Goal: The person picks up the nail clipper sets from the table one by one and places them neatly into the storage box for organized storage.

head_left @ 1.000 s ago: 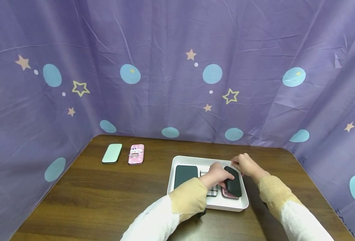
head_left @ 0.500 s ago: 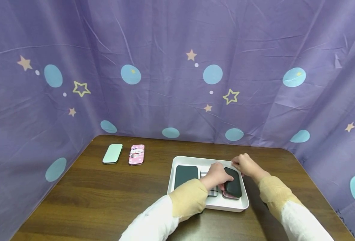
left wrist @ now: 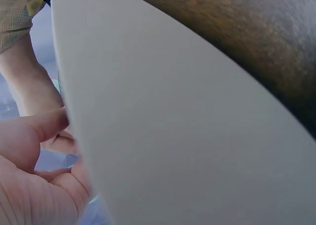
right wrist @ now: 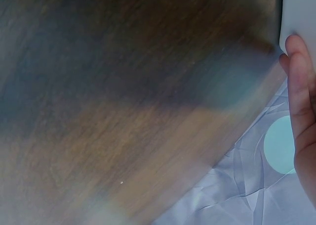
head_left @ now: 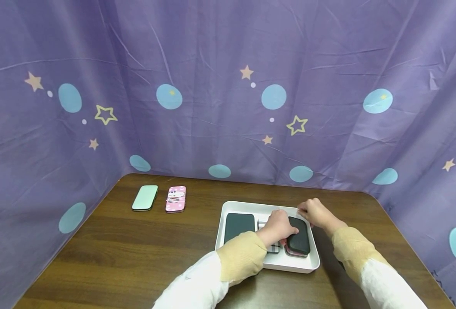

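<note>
My left hand [head_left: 278, 227] reaches into a white tray [head_left: 287, 266] and pinches a flat black case [head_left: 299, 240] with rounded corners, thumb over its left edge. Beneath the black case, a pinkish edge of another flat case [head_left: 296, 255] shows. My right hand [head_left: 314, 212] grips the tray's far right corner; in the right wrist view, its fingers [right wrist: 298, 86] lie along the outside wall. A plaid case [head_left: 273, 248], partly hidden by my left hand, and a dark green case [head_left: 239, 225] also lie in the tray. The tray's wall [left wrist: 173, 111] fills most of the left wrist view.
On the brown wooden table [head_left: 127, 257], a mint green case [head_left: 145, 198] and a pink case with a cat print [head_left: 175, 199] lie at the back left. A purple curtain [head_left: 228, 86] with stars and dots surrounds the table's back and sides.
The black case has come down slightly and lies more squarely over the pink one, with my left hand still at its edge. My right hand has stayed at the tray's corner.
</note>
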The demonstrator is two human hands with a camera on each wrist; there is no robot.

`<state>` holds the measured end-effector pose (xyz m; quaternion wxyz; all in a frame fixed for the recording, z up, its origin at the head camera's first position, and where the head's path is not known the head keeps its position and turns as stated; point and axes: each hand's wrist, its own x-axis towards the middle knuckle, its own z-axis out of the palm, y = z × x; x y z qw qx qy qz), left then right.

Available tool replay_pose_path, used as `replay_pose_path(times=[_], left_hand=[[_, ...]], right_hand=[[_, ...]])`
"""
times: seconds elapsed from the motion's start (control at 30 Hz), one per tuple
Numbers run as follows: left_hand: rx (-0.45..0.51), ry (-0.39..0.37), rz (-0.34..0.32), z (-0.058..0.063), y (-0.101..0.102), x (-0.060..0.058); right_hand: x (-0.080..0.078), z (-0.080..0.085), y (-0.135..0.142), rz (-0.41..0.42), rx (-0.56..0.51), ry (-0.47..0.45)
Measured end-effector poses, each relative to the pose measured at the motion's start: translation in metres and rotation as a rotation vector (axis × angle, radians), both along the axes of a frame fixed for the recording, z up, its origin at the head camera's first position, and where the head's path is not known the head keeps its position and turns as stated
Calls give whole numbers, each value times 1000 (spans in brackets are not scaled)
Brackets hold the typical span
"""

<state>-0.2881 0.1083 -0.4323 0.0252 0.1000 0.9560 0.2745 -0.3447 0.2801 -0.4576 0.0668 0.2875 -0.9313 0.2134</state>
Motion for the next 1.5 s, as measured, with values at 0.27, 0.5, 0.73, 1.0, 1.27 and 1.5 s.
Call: replay_pose_path(times=[0.27,0.5,0.73,1.0,1.27,1.5], left_hand=[[-41,13,-7,1,0,1],[-74,12,-20,0,-1,0],[-45,-17,-25,2,-6,0],[21,-61,-78,12,-18,4],[99,-115,-182,19,-37,5],[101,-30,-236,18,-51,2]], right_hand=[[1,1,0,-5,16,-16],[0,0,0,-1,13,2],[-1,0,0,-16,8,-15],[0,-3,0,-30,4,-2],[0,-1,-1,-16,-1,14],[2,0,-2,13,0,24]])
